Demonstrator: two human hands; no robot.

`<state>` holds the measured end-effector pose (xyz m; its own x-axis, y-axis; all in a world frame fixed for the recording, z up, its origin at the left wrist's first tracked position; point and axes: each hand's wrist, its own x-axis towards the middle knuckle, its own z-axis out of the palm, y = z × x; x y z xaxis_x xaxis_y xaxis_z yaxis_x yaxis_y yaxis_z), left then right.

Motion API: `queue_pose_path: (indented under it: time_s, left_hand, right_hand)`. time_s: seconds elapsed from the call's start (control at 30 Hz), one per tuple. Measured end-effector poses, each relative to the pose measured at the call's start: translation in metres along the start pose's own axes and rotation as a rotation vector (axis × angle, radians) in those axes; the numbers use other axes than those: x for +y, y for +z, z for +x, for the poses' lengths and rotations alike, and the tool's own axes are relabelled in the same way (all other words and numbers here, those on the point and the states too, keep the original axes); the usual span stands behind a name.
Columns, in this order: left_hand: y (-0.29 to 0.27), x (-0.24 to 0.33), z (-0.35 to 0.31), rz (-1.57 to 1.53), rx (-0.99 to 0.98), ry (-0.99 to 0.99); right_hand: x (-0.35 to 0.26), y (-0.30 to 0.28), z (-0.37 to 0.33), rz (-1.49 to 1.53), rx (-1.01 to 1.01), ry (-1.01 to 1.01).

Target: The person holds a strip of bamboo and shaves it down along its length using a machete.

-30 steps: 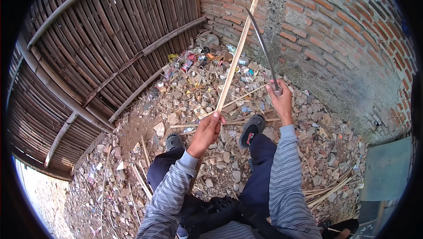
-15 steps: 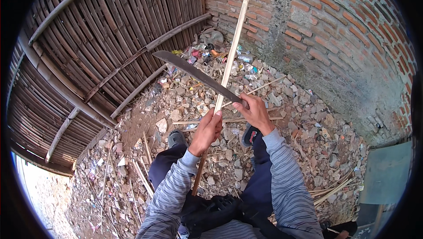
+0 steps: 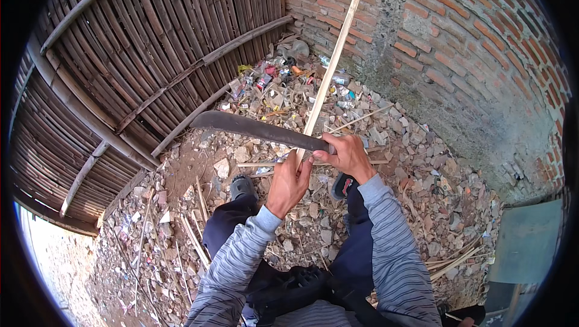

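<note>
My left hand (image 3: 287, 187) grips the lower end of a long pale strip of split bamboo or wood (image 3: 329, 76), which slants up and away toward the brick wall. In my right hand (image 3: 350, 157) is the handle of a machete (image 3: 253, 129). Its dark, broad blade points left and crosses the strip just above my left fingers. Both hands are close together in front of my knees. The handle is mostly covered by my right fingers.
Stones and litter cover the ground (image 3: 307, 206). A slatted bamboo fence (image 3: 163, 37) stands at the left, a brick wall (image 3: 446, 55) at the far side and right. Loose strips (image 3: 458, 260) lie at lower right, and a grey-green panel (image 3: 525, 242) leans beyond them.
The machete has turned so its tip is lower and its blade lies flatter across the strip. The strip's top has tilted right and slightly down; its dark lower length no longer shows below my left hand.
</note>
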<state>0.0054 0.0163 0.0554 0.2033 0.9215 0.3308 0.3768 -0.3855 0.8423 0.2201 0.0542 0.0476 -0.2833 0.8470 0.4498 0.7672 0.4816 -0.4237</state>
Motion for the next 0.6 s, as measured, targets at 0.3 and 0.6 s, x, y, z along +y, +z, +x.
queue_pose_path:
  time_s: [0.3,0.6]
  left_hand:
    - [0.002,0.003,-0.001,0.039,-0.004,0.032]
    - [0.003,0.004,0.004,0.004,-0.001,0.036]
  right_hand:
    - [0.015,-0.005,0.000,-0.077,0.053,-0.034]
    - [0.023,-0.011,0.005,-0.072,0.110,-0.032]
